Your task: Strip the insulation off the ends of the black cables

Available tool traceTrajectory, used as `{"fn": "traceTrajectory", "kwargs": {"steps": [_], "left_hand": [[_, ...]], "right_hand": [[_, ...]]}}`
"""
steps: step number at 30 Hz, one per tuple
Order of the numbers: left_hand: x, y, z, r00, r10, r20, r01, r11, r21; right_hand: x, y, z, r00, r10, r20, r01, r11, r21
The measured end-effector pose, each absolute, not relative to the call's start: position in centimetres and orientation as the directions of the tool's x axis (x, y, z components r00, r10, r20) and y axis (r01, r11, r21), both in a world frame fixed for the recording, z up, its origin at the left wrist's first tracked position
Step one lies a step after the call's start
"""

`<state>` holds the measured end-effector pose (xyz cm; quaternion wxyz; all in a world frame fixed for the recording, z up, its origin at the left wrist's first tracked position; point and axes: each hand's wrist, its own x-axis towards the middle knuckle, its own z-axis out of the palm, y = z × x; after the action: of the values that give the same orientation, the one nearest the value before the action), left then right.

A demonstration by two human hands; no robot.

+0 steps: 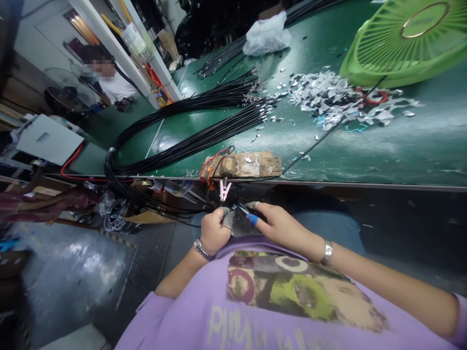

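Observation:
My left hand is closed around the end of a black cable, its fingertips wrapped in grey covers. Thin strands seem to stick out of that end, too small to make out. Close beside it, my right hand pinches a small pointed metal tool, which looks like tweezers and faces the cable end. Blue tape wraps one right finger. Just above both hands, a pink clothes peg hangs at the bench edge below a worn wooden block. From the left, several black cables run down toward my left hand.
Long bundles of black cable lie curved across the green bench. Silvery foil scraps are heaped near a green fan. A plastic bag rests behind. Another person is at the far left.

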<state>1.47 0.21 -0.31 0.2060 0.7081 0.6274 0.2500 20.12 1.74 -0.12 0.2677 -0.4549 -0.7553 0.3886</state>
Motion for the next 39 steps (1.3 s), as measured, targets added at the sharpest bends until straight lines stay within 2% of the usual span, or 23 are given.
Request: {"fn": "traceTrajectory", "kwargs": {"steps": [7, 19, 26, 34, 39], "left_hand": [[1.6, -0.2, -0.2, 0.138, 0.976, 0.17, 0.812, -0.209, 0.545], [1.4, -0.1, -0.1, 0.151, 0.974, 0.167, 0.786, -0.221, 0.578], [1.3, -0.3, -0.5, 0.171, 0.97, 0.17, 0.798, -0.238, 0.554], [1.3, -0.4, -0.7, 0.228, 0.947, 0.228, 0.865, -0.304, 0.399], [1.0, -0.5, -1.5, 0.316, 0.885, 0.343, 0.899, -0.395, 0.188]], "right_hand": [[19.6, 1.9, 0.2, -0.501, 0.866, 0.004, 0.479, 0.281, -0.832], [20.1, 1.8, 0.1, -0.496, 0.868, 0.036, 0.374, 0.251, -0.893], [20.0, 2.0, 0.4, -0.522, 0.853, -0.021, 0.415, 0.233, -0.879], [19.8, 2.1, -0.5, -0.485, 0.867, -0.119, 0.393, 0.094, -0.915], [19.6, 2.0, -0.6, -0.473, 0.872, -0.129, 0.406, 0.085, -0.91]]}}
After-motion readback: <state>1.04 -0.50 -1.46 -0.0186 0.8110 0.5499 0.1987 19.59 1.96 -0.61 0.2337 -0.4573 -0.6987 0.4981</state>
